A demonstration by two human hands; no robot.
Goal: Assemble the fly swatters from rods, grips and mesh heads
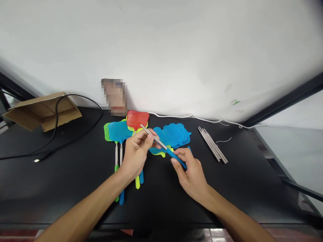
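A left hand (136,154) pinches a slim silver metal tube (162,145) between thumb and fingers at the center of the frame, while the right hand (193,173), lower and to the right, grips the blue plastic handle (176,158) that meets the tube's lower end. A plain white wall (176,50) fills the top of the frame above a broad black tabletop (252,188). An open brown cardboard box (68,111) lies at the left edge, a black cable (57,116) looping over it. Left of center rest long-handled fly swatters (121,131) with green and blue mesh heads, beside a red mesh head (137,117). Loose blue plastic mesh heads (175,134) overlap just right of center, and farther right lies a cluster of bare silver tubes (212,144).
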